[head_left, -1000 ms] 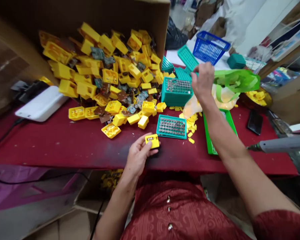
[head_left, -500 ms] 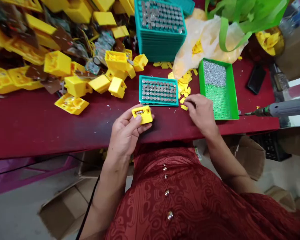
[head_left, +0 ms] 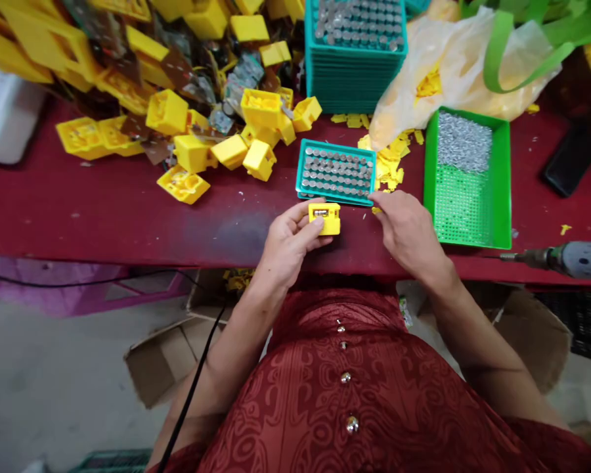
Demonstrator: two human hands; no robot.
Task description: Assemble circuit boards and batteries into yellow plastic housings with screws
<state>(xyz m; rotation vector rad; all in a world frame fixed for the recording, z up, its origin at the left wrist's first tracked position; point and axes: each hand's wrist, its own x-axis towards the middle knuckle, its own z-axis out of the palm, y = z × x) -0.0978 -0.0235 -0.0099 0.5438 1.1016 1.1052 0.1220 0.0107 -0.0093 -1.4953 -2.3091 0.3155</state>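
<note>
My left hand [head_left: 288, 244] grips a small yellow plastic box [head_left: 324, 217] with metal contacts showing on top, holding it just above the red table's front edge [head_left: 128, 217]. Right behind it lies a teal tray [head_left: 335, 171] filled with rows of small silver button cells. My right hand [head_left: 408, 231] rests on the table beside the yellow box, fingers curled toward the tray's near right corner; what its fingertips pinch, if anything, is hidden.
A heap of yellow housings [head_left: 197, 125] and circuit boards covers the back left. A stack of teal trays [head_left: 354, 59] stands behind. A green tray [head_left: 467, 177] with silver parts, a plastic bag [head_left: 453, 72], a black phone [head_left: 571, 159] and an electric screwdriver [head_left: 566, 258] lie right.
My right hand came down from the far green bag to the table beside the teal tray. The view tilted down and closer. My left hand kept the yellow box.
</note>
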